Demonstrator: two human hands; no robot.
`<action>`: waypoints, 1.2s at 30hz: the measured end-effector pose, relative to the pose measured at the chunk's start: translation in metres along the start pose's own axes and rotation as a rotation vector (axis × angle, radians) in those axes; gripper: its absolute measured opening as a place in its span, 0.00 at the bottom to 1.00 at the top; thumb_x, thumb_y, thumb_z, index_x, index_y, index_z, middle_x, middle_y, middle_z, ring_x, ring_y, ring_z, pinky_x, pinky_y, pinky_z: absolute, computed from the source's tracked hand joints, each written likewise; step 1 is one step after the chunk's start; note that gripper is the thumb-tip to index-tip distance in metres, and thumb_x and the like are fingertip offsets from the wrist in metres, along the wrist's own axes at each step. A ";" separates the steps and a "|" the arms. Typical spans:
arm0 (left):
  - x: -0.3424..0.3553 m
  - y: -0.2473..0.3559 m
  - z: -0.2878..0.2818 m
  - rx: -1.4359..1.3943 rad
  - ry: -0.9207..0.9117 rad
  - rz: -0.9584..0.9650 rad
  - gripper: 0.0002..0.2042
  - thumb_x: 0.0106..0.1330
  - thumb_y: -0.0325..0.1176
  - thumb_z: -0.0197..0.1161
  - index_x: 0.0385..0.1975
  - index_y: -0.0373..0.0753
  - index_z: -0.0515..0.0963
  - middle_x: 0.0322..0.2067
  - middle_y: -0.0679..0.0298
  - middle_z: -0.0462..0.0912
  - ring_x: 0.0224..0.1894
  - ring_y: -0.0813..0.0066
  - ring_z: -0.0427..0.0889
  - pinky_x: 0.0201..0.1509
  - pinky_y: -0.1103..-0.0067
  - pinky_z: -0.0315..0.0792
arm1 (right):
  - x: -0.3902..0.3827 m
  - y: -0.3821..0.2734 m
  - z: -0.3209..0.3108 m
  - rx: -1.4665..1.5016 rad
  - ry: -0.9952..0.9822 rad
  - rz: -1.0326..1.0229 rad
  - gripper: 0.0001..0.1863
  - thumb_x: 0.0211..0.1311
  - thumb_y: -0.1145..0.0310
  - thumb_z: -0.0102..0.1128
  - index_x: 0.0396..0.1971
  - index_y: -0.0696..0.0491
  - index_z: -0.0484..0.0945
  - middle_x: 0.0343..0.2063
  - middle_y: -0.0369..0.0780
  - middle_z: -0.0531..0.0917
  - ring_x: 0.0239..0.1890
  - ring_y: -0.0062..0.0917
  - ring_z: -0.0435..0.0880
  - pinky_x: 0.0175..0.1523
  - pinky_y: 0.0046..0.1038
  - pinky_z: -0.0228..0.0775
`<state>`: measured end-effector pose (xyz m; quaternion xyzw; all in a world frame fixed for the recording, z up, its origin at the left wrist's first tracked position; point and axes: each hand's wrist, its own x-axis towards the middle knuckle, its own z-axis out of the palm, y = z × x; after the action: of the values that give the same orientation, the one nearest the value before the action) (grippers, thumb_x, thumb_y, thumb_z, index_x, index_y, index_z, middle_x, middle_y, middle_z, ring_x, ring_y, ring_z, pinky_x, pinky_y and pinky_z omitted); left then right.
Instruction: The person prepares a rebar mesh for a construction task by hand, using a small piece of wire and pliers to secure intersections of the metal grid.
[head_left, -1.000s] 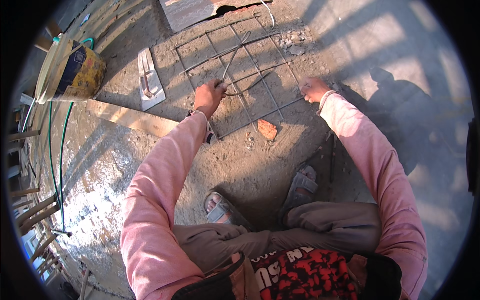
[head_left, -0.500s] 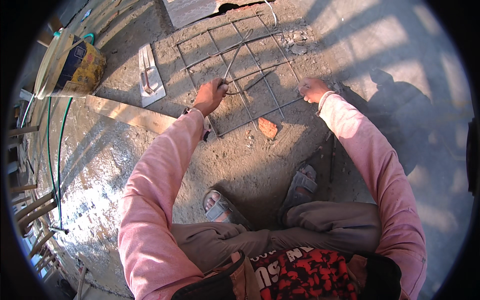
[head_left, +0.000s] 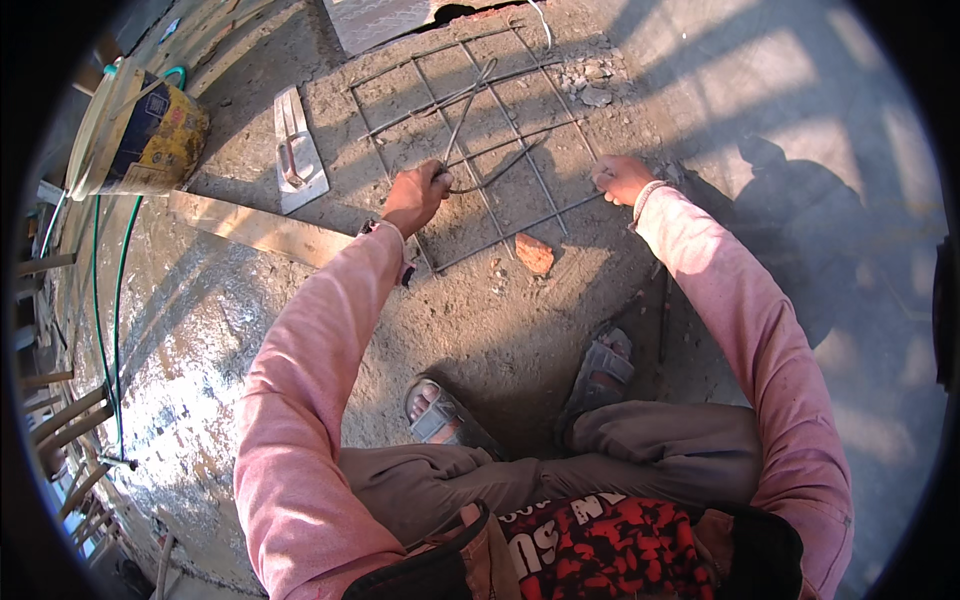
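Note:
A grid of thin steel rods, a rebar mesh (head_left: 541, 182), lies on the rough ground ahead of my feet. My left hand (head_left: 416, 196) is closed over the mesh's left part, gripping a bent loop of wire (head_left: 459, 121) that runs up across the rods and curves off to the right. At the mesh's right edge my right hand (head_left: 624, 179) is closed around the outer rod near a corner. A broken piece of orange brick (head_left: 534, 254) sits by the near edge, between my hands.
Left of the mesh lies a metal trowel (head_left: 300, 160) with a handle. A wooden plank (head_left: 260, 226) and a yellow and dark-blue bucket (head_left: 165, 140) are farther left, beside a green hose (head_left: 117, 330). Small rubble (head_left: 595, 85) lies past the mesh's right side.
My left hand has shifted very slightly left and down, still on the wire. The right hand stays at the mesh's edge.

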<state>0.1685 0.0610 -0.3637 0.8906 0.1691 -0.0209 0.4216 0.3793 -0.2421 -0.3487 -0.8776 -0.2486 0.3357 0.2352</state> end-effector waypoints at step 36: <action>0.006 0.010 -0.008 0.054 -0.021 0.004 0.15 0.64 0.36 0.53 0.48 0.39 0.69 0.34 0.52 0.83 0.40 0.57 0.82 0.45 0.69 0.72 | 0.003 0.000 0.006 -0.020 -0.047 -0.006 0.09 0.55 0.64 0.53 0.31 0.54 0.76 0.17 0.39 0.78 0.18 0.25 0.78 0.28 0.30 0.70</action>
<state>0.1764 0.0630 -0.3520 0.9018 0.1624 -0.0341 0.3990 0.3776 -0.2388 -0.3542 -0.8711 -0.2600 0.3528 0.2217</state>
